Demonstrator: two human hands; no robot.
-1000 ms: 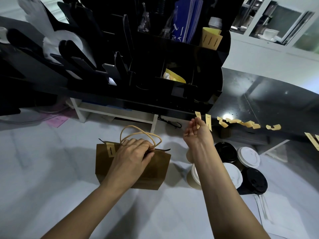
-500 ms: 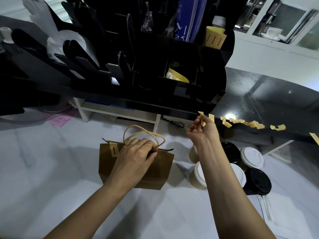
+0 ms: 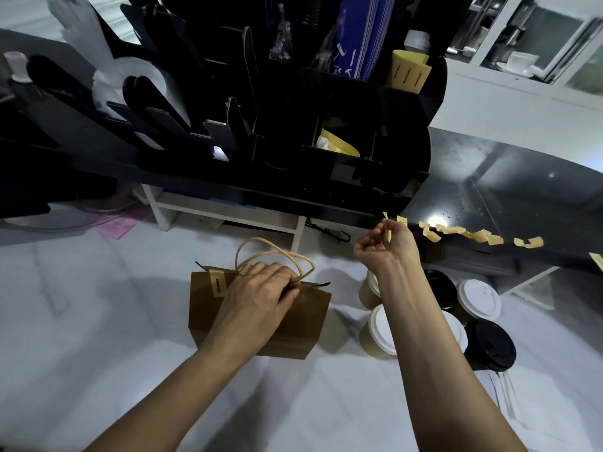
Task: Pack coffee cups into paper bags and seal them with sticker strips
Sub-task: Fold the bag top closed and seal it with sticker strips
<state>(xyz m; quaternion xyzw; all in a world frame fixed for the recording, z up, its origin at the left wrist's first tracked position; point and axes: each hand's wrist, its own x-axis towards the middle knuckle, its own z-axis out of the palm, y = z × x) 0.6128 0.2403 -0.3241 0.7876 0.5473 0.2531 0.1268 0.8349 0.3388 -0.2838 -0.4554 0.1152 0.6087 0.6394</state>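
A brown paper bag (image 3: 306, 324) with pale handles stands on the white counter. One yellow sticker strip (image 3: 218, 283) is stuck over its top edge at the left. My left hand (image 3: 261, 291) grips the bag's closed top at the handles. My right hand (image 3: 386, 247) is raised right of the bag and pinches a yellow sticker strip (image 3: 388, 231) just below the black shelf edge. More sticker strips (image 3: 463, 232) hang along that edge. Coffee cups (image 3: 378, 334) with white and black lids stand to the right, partly hidden by my right forearm.
A black organizer rack (image 3: 293, 132) with lids, blue bags and yellow sleeves looms over the counter's back. A glossy black shelf (image 3: 505, 190) runs right. White paper and straws (image 3: 509, 396) lie at the right front. A pink slip (image 3: 117, 225) lies at the left back.
My right hand reached the strips at the shelf edge, closed on one and has pulled it down and back. My left hand kept hold of the bag's top.
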